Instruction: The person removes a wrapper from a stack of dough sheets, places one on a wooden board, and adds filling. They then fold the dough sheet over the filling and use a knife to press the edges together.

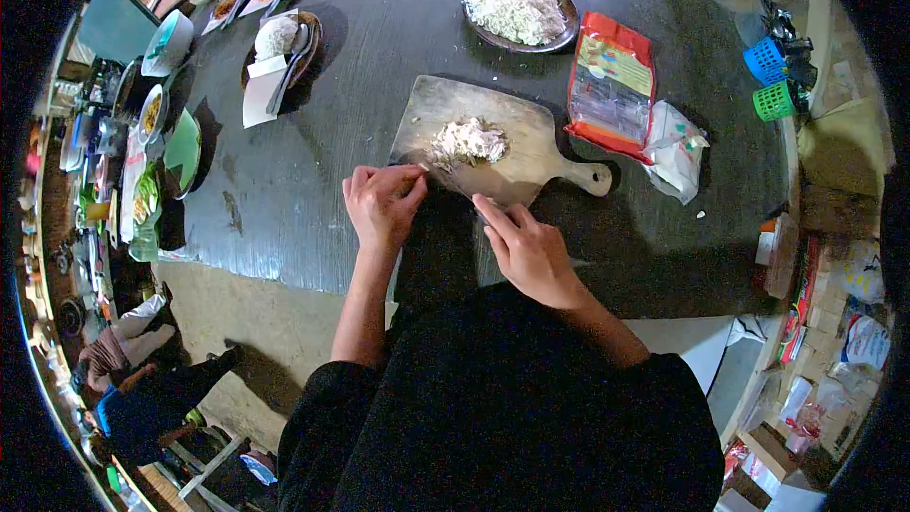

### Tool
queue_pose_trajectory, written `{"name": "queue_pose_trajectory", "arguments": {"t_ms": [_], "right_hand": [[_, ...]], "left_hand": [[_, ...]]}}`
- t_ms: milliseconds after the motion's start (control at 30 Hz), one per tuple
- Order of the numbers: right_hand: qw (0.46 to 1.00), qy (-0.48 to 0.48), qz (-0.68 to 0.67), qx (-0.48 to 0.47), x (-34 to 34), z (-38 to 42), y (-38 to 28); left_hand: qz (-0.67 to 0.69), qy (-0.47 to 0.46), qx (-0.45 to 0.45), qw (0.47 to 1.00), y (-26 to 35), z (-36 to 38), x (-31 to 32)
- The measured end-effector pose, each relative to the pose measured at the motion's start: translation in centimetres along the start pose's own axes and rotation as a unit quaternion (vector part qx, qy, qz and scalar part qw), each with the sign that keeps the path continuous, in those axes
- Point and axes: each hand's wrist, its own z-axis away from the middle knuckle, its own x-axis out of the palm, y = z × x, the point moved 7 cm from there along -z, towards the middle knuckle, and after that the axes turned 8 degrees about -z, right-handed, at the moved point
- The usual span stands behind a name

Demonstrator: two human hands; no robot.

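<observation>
A wooden cutting board (531, 133) with a holed handle lies before me, a heap of pale shredded food (470, 141) on it, probably shredded chicken. At its near left edge is my left hand (382, 204), thumb and fingers closed in a pinch; what they hold is too small to name. My right hand (527, 251) is at the board's near edge, its index finger stretched forward and the other fingers curled. A thin dark line runs between both hands, perhaps a blade, but I cannot make it out.
Beyond the board stand a bowl of white shreds (517, 11), a red package (611, 85) and a crumpled white bag (676, 154). Plates with rice (277, 38) sit at the far left. Blue (764, 62) and green baskets (773, 101) stand right. A person (142, 408) is lower left.
</observation>
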Motion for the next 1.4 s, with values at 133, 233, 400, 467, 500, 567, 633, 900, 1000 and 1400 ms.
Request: {"name": "queue_pose_trajectory", "arguments": {"t_ms": [133, 233, 400, 467, 500, 567, 633, 900, 1000, 1400], "right_hand": [[0.998, -0.052, 0.001, 0.018, 0.4, 0.4, -0.3], [0.998, -0.062, 0.020, 0.022, 0.9, 0.2, -0.5], [0.997, -0.065, 0.037, 0.019, 1.3, -0.3, -0.5], [0.998, -0.054, 0.039, 0.013, 1.8, -0.5, -0.3], [0.998, -0.044, 0.041, 0.008, 1.8, -0.6, -0.3], [0.999, -0.037, 0.040, 0.004, 1.6, -0.9, -0.4], [0.999, -0.030, 0.039, 0.000, 1.5, -0.9, -0.5], [0.999, -0.041, 0.009, -0.001, 1.0, 0.2, -0.3], [0.999, -0.047, 0.000, 0.004, 0.9, 0.2, -0.4], [0.997, -0.049, 0.051, 0.003, 1.7, -1.2, -0.5]], "left_hand": [[-0.017, -0.021, 0.001, 1.000, -0.7, 0.3, 0.8], [-0.019, -0.011, 0.003, 1.000, -0.4, 0.1, 0.5], [-0.020, -0.001, 0.005, 1.000, -0.3, 0.1, 0.4], [-0.016, -0.022, -0.012, 1.000, -0.5, 0.2, 0.6], [-0.017, -0.021, -0.011, 1.000, -0.4, 0.2, 0.4], [-0.023, -0.031, -0.017, 0.999, -0.2, 0.1, 0.3], [-0.022, -0.016, 0.000, 1.000, -0.2, 0.2, 0.2], [-0.027, -0.039, 0.005, 0.999, -0.3, 0.3, 0.4], [-0.017, -0.039, -0.001, 0.999, -0.5, 0.4, 0.6], [-0.003, -0.020, -0.004, 1.000, -0.6, 0.3, 0.5]]}}
